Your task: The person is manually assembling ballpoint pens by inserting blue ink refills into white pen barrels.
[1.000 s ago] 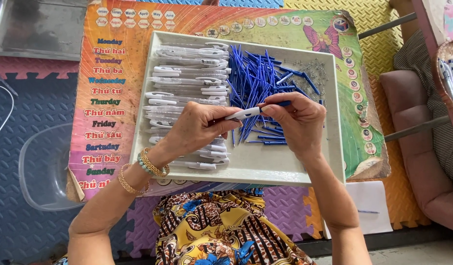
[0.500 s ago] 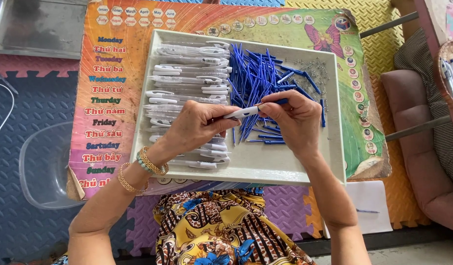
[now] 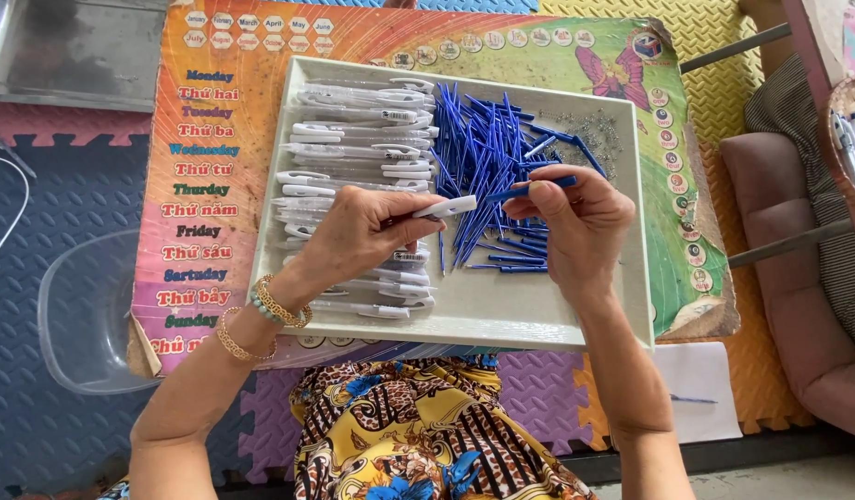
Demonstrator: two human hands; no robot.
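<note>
A white tray [image 3: 501, 319] rests on a colourful board. Its left half holds a stack of several white pen barrels [image 3: 358, 139]; the middle holds a heap of several blue refills [image 3: 487, 148], with small metal springs [image 3: 603, 130] scattered at the far right. My left hand [image 3: 362, 231] grips one white pen barrel [image 3: 450, 206], its open end pointing right. My right hand [image 3: 580, 222] pinches a blue refill [image 3: 529, 190] by its right end, the refill lying just above and right of the barrel's mouth.
The colourful board [image 3: 205, 185] with printed words lies on foam floor mats. A clear plastic bowl [image 3: 80, 315] sits to the left. A pink cushion [image 3: 788, 278] and another person's striped sleeve [image 3: 807, 139] are at the right, with a basket of pens [image 3: 853, 139].
The two hands have drawn slightly apart; the blue refill now shows between them, angled toward the barrel's mouth.
</note>
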